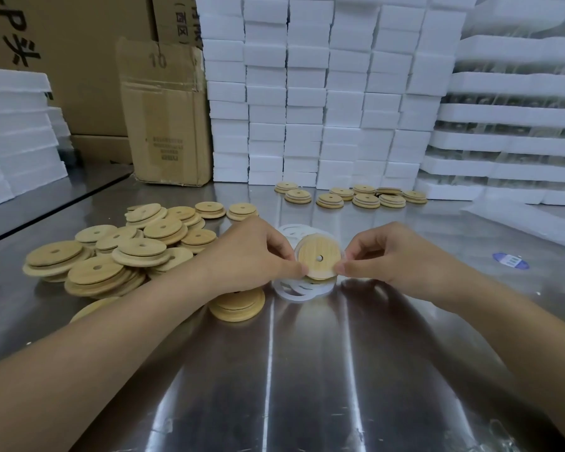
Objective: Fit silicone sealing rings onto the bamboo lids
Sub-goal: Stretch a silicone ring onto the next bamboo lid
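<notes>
Left grip (pixel 255 252): thumb + fingertips clamped on L edge of held lid (pixel 318 257).
Right grip (pixel 382 256): thumb + forefinger clamped on R edge of the same lid, at the rim.
Held lid: round bamboo w/ small centre hole, tilted toward the camera, lifted just above the worktop (pixel 307 370), between both hands.
Ring on lid (pixel 314 275): white silicone band shows round the lower-L rim; can't tell if seated all the way round.
Loose rings (pixel 287 290): white pile flat on worktop, directly under + behind held lid.
Bare lids pile (pixel 118 256): big loose heap, L of the left forearm.
Small lid stack (pixel 238 305): a few lids, partly under the left wrist, just beside the loose rings.
Back row of lids (pixel 356 195): short stacks along the foot of the foam blocks (pixel 307 93); too small to tell if ringed.
Carton (pixel 163 119): brown, worn, upright, touching L side of foam blocks.
Sticker (pixel 511 261): blue oval, on worktop R of the right grip.
</notes>
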A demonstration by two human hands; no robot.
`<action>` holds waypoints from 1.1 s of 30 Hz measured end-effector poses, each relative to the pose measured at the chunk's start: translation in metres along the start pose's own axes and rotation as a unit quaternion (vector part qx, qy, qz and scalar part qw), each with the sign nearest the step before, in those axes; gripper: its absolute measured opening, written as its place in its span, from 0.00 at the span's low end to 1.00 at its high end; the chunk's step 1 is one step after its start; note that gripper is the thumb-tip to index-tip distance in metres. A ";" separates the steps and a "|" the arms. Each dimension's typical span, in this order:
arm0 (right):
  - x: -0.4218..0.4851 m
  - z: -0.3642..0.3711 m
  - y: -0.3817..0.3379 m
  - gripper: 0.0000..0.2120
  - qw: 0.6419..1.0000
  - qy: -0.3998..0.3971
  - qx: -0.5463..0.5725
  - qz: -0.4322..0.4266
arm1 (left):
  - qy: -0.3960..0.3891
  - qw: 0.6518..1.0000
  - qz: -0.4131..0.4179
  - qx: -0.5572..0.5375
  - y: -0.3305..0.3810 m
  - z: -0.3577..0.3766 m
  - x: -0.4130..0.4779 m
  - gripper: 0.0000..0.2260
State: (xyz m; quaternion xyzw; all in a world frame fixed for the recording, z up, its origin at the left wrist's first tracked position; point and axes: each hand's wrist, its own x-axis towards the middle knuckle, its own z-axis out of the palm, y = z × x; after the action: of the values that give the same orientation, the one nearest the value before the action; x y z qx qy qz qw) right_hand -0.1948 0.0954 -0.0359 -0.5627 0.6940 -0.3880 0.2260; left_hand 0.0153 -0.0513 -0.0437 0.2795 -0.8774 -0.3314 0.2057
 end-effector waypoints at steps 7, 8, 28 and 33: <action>0.000 -0.006 0.001 0.08 0.998 -0.030 -0.042 -0.040 | -0.040 0.999 0.007 -0.030 -0.004 -0.007 0.001 0.07; 0.001 -0.007 0.001 0.08 0.997 -0.032 -0.056 -0.051 | -0.041 0.999 0.015 -0.023 -0.005 -0.007 0.001 0.07; 0.006 -0.014 0.002 0.06 0.979 -0.072 -0.169 -0.084 | -0.078 0.989 0.071 0.104 0.009 -0.016 0.004 0.05; 0.005 -0.014 -0.001 0.06 0.976 -0.068 -0.185 -0.088 | -0.099 0.986 0.076 0.114 0.012 -0.020 0.005 0.04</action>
State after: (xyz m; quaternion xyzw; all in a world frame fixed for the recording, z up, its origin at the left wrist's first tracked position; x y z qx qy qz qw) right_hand -0.2059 0.0942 -0.0258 -0.6788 0.6845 -0.2322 0.1294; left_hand 0.0180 -0.0568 -0.0208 0.1995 -0.9442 -0.2385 0.1086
